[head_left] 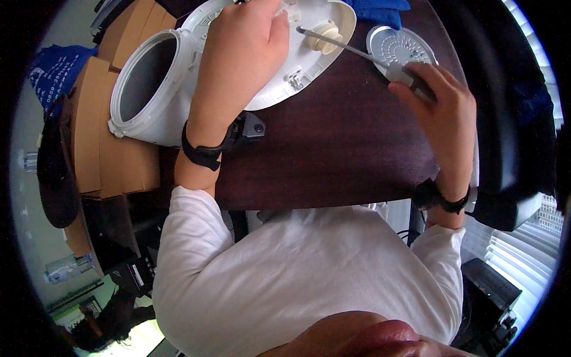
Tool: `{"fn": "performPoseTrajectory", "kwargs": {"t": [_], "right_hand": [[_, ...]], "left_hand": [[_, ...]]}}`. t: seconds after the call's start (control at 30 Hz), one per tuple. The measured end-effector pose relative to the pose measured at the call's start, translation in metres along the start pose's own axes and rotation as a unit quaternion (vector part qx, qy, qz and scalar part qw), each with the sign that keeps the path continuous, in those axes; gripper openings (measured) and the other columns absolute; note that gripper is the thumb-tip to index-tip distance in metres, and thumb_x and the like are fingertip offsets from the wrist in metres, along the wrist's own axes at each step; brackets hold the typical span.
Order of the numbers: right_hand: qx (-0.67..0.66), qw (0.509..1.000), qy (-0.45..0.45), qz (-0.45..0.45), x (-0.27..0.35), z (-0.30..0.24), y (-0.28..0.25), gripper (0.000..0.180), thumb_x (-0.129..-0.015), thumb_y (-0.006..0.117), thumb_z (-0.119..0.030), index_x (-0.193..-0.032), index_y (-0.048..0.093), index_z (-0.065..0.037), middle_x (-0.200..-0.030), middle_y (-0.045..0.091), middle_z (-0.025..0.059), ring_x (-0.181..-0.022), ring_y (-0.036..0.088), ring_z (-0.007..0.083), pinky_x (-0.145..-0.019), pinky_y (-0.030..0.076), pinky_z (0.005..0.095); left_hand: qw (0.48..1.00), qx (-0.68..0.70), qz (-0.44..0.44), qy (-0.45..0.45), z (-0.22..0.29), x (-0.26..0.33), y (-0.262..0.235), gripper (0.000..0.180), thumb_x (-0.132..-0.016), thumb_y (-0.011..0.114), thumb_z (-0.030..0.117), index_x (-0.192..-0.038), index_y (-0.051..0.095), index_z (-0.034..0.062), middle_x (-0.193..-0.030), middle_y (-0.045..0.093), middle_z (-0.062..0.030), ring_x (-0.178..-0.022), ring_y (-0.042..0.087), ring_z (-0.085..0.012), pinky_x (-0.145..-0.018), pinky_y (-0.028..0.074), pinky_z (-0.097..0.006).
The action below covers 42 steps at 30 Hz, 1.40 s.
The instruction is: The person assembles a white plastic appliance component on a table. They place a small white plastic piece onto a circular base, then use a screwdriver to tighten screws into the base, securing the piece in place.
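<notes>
My right hand (443, 104) is closed round the grey handle of a screwdriver (397, 72). Its long metal shaft points left, with the tip above a large white oval plastic housing (273, 89). Close to that shaft, a cream round knob-like part (324, 38) stands up from the housing. My left hand (247, 44) lies over the housing's left part with its fingers curled. The fingertips run to the top edge of the picture, so what they grip is hidden. A small dark piece shows beside them.
Left of the housing, a white open cylinder (119, 113) lies tilted, next to cardboard boxes (89, 143). A perforated grey disc (410, 44) rests on the dark wooden table (333, 149) at the right, near a blue cloth (380, 12). Window blinds are at far right.
</notes>
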State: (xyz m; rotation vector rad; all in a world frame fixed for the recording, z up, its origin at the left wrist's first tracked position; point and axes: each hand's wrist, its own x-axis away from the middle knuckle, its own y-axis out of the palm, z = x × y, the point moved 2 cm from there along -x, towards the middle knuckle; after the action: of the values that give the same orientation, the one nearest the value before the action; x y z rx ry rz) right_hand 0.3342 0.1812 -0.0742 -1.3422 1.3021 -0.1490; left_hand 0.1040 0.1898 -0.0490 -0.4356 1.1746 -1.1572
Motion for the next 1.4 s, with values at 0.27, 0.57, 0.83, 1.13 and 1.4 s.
{"fn": "performPoseTrajectory", "kwargs": {"t": [0.27, 0.57, 0.83, 1.13, 1.4], "right_hand": [[-0.408, 0.852, 0.3, -0.134, 0.029, 0.01, 0.031, 0.029, -0.085, 0.063, -0.029, -0.09, 0.063, 0.0, -0.064, 0.05, -0.0045, -0.052, 0.043, 0.0032, -0.045, 0.031, 0.0192], [-0.411, 0.812, 0.393, -0.129, 0.055, 0.049, 0.035, 0.031, -0.087, 0.059, -0.033, -0.087, 0.063, -0.003, -0.058, 0.044, -0.0065, -0.049, 0.038, 0.0013, -0.043, 0.025, 0.0179], [-0.006, 0.92, 0.387, -0.066, 0.068, 0.142, 0.026, 0.045, -0.083, 0.059, -0.042, -0.084, 0.063, 0.002, -0.063, 0.055, 0.0106, -0.056, 0.052, 0.0155, -0.054, 0.042, 0.031], [-0.113, 0.903, 0.41, -0.058, 0.078, 0.157, 0.039, 0.039, -0.087, 0.054, -0.041, -0.083, 0.062, -0.003, -0.057, 0.051, 0.001, -0.044, 0.043, 0.0079, -0.041, 0.03, 0.0228], [-0.437, 0.8, 0.349, -0.217, 0.05, 0.038, 0.036, 0.036, -0.094, 0.045, -0.036, -0.083, 0.059, -0.005, -0.06, 0.052, -0.0015, -0.048, 0.044, 0.0043, -0.041, 0.032, 0.0195]], "left_hand": [[0.999, 0.031, -0.009, -0.027, -0.008, -0.002, 0.001, 0.028, -0.086, 0.053, 0.015, -0.112, 0.055, 0.0045, -0.087, 0.062, -0.0201, -0.075, 0.063, -0.0298, -0.069, 0.048, -0.034], [0.995, 0.071, -0.002, 0.073, -0.041, -0.015, 0.005, 0.027, -0.087, 0.053, 0.013, -0.111, 0.054, 0.0005, -0.093, 0.064, -0.0126, -0.084, 0.061, -0.0184, -0.077, 0.046, -0.028], [0.963, 0.233, -0.111, -0.082, -0.067, -0.022, 0.014, 0.031, -0.087, 0.055, 0.014, -0.115, 0.053, -0.0004, -0.099, 0.062, -0.0057, -0.088, 0.057, -0.0101, -0.077, 0.045, -0.024], [0.943, 0.289, -0.126, -0.107, -0.092, -0.027, 0.02, 0.037, -0.086, 0.057, 0.015, -0.118, 0.051, -0.0014, -0.103, 0.061, -0.0061, -0.09, 0.057, -0.0106, -0.079, 0.045, -0.024], [0.89, 0.409, -0.158, -0.126, -0.06, -0.032, 0.023, 0.028, -0.081, 0.05, 0.003, -0.107, 0.056, -0.0048, -0.092, 0.064, -0.0112, -0.083, 0.062, -0.0188, -0.071, 0.048, -0.027]]}}
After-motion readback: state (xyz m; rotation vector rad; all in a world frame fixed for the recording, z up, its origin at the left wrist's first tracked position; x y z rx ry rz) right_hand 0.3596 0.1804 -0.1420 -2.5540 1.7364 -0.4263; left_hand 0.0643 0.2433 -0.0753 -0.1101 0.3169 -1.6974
